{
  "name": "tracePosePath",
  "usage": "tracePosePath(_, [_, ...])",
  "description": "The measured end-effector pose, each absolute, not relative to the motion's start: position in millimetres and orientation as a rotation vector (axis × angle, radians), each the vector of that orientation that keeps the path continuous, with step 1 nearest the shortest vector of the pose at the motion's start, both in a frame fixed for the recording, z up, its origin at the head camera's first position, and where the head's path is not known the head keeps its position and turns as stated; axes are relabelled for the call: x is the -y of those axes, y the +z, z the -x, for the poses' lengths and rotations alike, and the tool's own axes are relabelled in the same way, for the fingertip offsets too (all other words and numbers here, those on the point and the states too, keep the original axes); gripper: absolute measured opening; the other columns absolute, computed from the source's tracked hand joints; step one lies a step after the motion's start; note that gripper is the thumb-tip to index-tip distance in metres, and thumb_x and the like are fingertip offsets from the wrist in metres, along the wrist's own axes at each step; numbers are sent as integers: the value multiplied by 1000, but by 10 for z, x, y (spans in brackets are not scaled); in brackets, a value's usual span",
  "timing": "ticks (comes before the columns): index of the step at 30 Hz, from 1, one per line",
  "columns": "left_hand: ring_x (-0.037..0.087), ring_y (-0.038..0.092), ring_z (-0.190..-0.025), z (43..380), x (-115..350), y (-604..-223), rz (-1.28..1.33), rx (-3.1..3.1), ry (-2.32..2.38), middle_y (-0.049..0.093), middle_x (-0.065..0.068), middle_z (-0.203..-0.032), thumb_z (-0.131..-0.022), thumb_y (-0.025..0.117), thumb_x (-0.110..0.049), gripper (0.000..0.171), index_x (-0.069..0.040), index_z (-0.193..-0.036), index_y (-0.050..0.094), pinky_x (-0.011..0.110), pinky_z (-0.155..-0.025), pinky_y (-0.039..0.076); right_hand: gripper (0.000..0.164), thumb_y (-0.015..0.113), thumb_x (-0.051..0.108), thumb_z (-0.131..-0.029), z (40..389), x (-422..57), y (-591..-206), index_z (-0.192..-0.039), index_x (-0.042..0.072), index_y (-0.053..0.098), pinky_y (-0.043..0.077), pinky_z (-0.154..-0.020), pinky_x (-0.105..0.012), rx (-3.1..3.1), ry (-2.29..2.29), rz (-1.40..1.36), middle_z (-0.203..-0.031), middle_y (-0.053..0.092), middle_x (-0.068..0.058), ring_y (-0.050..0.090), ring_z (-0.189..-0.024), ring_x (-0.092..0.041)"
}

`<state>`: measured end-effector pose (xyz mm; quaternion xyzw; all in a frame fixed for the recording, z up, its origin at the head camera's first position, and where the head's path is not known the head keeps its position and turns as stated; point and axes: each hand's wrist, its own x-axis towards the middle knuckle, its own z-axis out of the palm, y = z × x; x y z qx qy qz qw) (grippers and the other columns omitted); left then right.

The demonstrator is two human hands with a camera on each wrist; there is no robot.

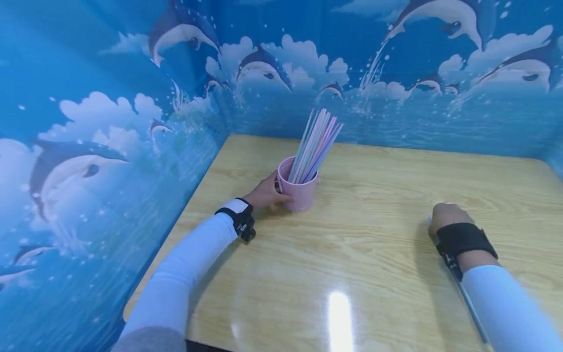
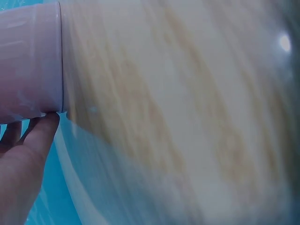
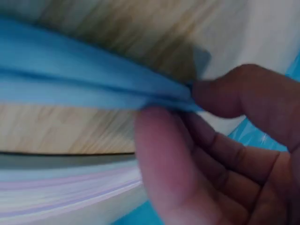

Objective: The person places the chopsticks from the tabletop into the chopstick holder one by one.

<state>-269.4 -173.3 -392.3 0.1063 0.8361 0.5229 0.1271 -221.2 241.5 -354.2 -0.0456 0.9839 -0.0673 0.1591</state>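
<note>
A pink bucket (image 1: pixel 303 195) stands upright on the table, with many pastel straws (image 1: pixel 314 146) leaning to the right out of it. My left hand (image 1: pixel 266 192) grips the bucket's left side, the thumb across its front. Low on the bucket wall (image 2: pixel 30 65), the fingers touch it in the left wrist view. Farther right, my right hand (image 1: pixel 448 217) is just over the table, its thumb and forefinger pinching what looks like a pair of blue straws (image 3: pixel 84 77) side by side. In the head view a blue straw (image 1: pixel 471 305) runs back beneath the right forearm, partly hidden.
The light wood table (image 1: pixel 369 234) reaches to a blue dolphin-print curtain (image 1: pixel 286 112) at the back and left. Blurred pale and lavender strips (image 3: pixel 65 192) show low in the right wrist view; I cannot tell what they are.
</note>
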Motion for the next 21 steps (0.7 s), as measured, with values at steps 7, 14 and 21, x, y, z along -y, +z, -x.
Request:
tracePosePath(7, [12, 26, -125, 2630, 1717, -3853, -301, -2408, 1555, 27, -11, -136, -59, 75, -31, 92, -38, -130, 16, 38, -105, 22, 23, 38, -1, -75, 2199, -2169, -3634, -60, -3, 55, 39, -38, -34, -3000, -48, 98, -57, 54, -18, 48, -50, -26])
tracePosePath(14, [12, 25, -126, 2521, 1672, -3726, -297, -2418, 1525, 27, -10, -137, -62, 73, -29, 91, -37, -131, 14, 40, -104, 22, 24, 37, 0, -75, 2291, -2137, -3608, -58, -2, 53, 37, -35, -32, -3024, -137, 70, -56, 52, -18, 46, -47, -25])
tracePosePath(21, [12, 25, -126, 2530, 1667, -3717, -297, -2423, 1538, 27, -11, -136, -63, 73, -27, 89, -37, -131, 16, 40, -104, 23, 30, 54, 15, -74, 2361, -1988, -2922, -48, 5, 45, 32, -33, -28, -3150, -345, 175, -41, 38, -3, 38, -38, -19])
